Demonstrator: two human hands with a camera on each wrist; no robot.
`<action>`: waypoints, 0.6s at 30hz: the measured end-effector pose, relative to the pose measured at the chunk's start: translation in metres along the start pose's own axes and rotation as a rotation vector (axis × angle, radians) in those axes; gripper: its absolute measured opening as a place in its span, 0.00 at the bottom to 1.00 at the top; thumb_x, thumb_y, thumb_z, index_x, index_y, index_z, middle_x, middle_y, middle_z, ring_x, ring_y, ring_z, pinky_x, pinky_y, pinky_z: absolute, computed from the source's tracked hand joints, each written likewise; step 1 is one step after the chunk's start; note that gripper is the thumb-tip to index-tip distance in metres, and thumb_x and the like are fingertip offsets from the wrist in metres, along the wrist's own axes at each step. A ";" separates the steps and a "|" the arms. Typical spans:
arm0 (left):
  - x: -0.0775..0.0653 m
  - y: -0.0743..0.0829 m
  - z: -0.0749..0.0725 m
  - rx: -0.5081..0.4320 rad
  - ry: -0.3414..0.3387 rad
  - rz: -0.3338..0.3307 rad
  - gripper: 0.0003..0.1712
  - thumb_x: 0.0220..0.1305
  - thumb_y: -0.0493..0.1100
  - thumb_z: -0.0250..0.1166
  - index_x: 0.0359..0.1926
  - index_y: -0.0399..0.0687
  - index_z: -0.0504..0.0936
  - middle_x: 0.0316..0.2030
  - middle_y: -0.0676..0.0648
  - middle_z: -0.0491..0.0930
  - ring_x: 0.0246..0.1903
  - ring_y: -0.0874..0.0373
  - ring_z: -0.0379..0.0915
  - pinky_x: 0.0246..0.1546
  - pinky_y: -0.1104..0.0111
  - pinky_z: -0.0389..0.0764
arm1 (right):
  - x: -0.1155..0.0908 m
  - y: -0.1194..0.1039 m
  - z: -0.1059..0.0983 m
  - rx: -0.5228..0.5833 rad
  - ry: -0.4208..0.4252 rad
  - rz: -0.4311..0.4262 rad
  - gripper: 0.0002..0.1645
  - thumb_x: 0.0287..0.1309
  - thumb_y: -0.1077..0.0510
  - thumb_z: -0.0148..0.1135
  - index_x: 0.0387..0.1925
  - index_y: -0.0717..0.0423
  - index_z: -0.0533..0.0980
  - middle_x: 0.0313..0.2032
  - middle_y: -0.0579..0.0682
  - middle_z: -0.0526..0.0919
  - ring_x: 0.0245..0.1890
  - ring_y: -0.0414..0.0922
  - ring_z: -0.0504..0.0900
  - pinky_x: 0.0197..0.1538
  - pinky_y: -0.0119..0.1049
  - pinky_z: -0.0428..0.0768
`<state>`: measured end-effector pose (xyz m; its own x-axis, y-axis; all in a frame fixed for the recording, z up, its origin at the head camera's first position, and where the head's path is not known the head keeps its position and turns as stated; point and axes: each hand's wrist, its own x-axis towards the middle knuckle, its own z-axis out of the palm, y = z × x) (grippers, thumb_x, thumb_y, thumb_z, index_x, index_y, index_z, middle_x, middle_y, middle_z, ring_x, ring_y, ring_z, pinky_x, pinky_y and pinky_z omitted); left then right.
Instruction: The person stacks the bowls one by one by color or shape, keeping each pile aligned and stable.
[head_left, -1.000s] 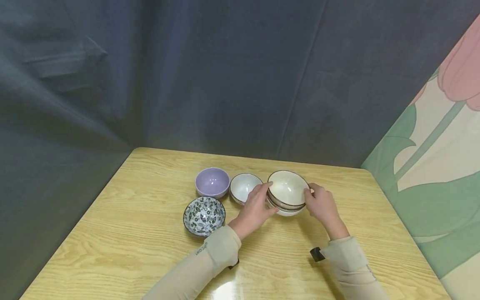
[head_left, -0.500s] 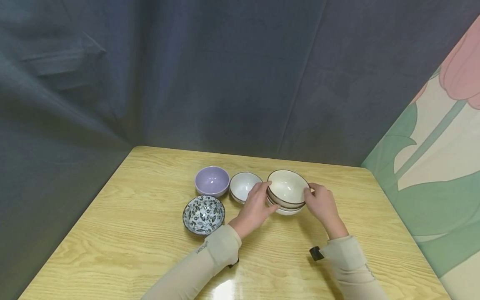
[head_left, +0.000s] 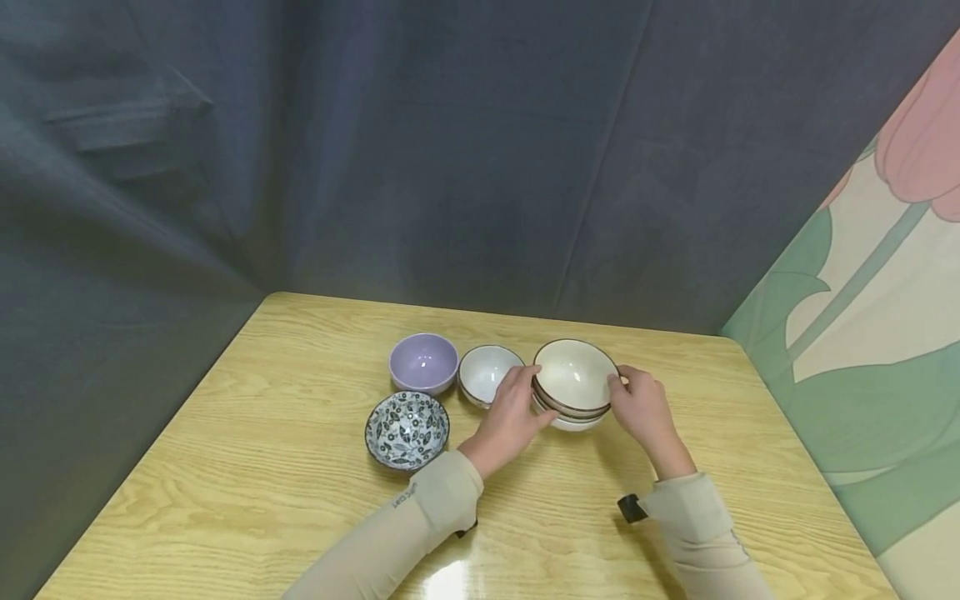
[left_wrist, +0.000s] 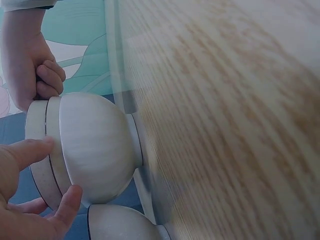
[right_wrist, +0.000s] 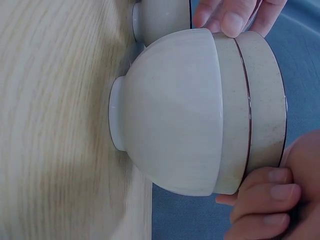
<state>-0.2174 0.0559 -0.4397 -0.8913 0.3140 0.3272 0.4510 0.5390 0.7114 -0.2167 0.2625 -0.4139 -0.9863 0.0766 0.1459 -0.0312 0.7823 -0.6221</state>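
Three nested bowls make a stack at the back right of the table. On top is a cream bowl (head_left: pixel 576 373) with a brown rim. Under it a second cream bowl (right_wrist: pixel 232 117) shows as a band, sitting in a white bowl (right_wrist: pixel 172 112) whose foot is on the table. My left hand (head_left: pixel 510 423) holds the stack's left side, thumb and fingers spread along the cream bowls' edges. At the right side my right hand (head_left: pixel 643 410) grips the top bowl's rim, its other fingers curled below, as the right wrist view shows.
Left of the stack stands a small white bowl (head_left: pixel 487 373) with a brown rim, close to it. A purple bowl (head_left: pixel 423 365) and a black-and-white patterned bowl (head_left: pixel 407 431) stand further left on the wooden table (head_left: pixel 247 467). A dark curtain (head_left: pixel 465 167) hangs behind.
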 end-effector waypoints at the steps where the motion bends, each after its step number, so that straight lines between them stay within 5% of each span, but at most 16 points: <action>1: 0.000 0.000 0.000 -0.001 0.001 0.002 0.40 0.49 0.44 0.72 0.60 0.36 0.65 0.46 0.44 0.70 0.36 0.61 0.66 0.41 0.68 0.76 | 0.000 0.001 0.000 -0.001 -0.001 0.001 0.27 0.67 0.56 0.40 0.55 0.76 0.66 0.42 0.74 0.79 0.38 0.58 0.79 0.33 0.52 0.82; 18: 0.000 -0.002 0.002 -0.011 0.003 0.005 0.40 0.49 0.44 0.71 0.60 0.39 0.64 0.47 0.44 0.68 0.39 0.59 0.65 0.44 0.66 0.76 | -0.002 0.001 0.003 -0.018 0.013 -0.002 0.27 0.68 0.55 0.40 0.56 0.76 0.65 0.42 0.74 0.79 0.37 0.58 0.79 0.31 0.50 0.82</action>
<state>-0.2182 0.0559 -0.4426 -0.8892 0.3145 0.3322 0.4548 0.5290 0.7165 -0.2147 0.2613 -0.4168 -0.9841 0.0827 0.1573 -0.0305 0.7935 -0.6078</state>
